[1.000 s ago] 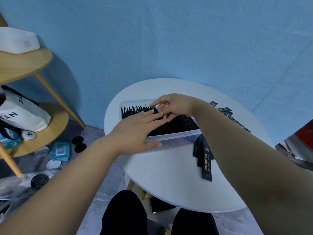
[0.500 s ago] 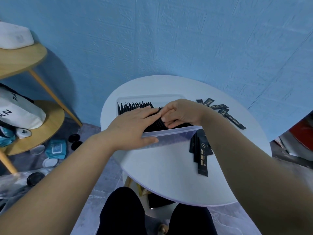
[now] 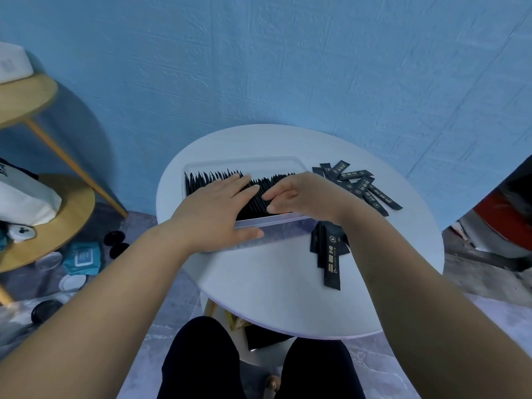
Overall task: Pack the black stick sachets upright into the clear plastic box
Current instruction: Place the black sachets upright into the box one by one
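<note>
Black stick sachets (image 3: pixel 207 180) are standing upright inside the clear plastic box (image 3: pixel 273 221), the left hand (image 3: pixel 213 208) pressing flat-fingered on their tops, the right hand (image 3: pixel 302 194) curling over them, grasp indeterminable, loose sachets (image 3: pixel 357 182) lying right of the box.

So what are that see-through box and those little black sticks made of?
The box looks like clear, slightly frosted plastic: the table shows through its wall. The loose sachets seem matte black film or foil, gold-printed; cannot tell which.
</note>
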Demonstrator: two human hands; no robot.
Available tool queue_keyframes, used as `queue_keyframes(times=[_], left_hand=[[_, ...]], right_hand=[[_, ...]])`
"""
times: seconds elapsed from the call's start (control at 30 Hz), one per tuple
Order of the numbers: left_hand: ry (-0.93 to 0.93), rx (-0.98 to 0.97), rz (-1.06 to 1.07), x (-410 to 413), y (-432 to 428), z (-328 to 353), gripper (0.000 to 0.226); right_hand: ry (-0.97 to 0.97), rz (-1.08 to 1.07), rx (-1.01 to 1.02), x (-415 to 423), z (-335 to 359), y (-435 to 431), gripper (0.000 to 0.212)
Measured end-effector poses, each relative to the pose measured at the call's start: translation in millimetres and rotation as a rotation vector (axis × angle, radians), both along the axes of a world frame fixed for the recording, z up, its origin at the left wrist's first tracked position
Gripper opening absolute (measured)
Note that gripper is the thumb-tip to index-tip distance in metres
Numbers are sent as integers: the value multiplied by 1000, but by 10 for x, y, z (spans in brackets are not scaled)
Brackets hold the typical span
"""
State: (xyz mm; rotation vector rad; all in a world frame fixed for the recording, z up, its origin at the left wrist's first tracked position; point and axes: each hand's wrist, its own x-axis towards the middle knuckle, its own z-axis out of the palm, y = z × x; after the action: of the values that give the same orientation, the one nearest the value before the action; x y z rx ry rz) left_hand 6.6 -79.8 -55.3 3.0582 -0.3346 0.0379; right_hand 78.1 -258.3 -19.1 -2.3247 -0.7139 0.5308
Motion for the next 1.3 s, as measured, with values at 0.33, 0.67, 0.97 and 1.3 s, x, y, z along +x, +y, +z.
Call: queue_keyframes(times=[0.33, 0.67, 0.97, 1.3], left_hand=[[-7, 11, 6, 4, 14, -12, 84], [22, 0, 38, -29, -4, 2, 92], [8, -12, 30, -33, 3, -3, 102], [-18, -15, 14, -17, 37, -33, 112]], right_hand=[[-372, -470, 72, -498, -652, -850, 50], [-367, -507, 8, -549, -813, -1189, 53], [-193, -607, -209, -418, -798, -1450, 27], [-194, -730, 84, -358, -707, -1257, 14]])
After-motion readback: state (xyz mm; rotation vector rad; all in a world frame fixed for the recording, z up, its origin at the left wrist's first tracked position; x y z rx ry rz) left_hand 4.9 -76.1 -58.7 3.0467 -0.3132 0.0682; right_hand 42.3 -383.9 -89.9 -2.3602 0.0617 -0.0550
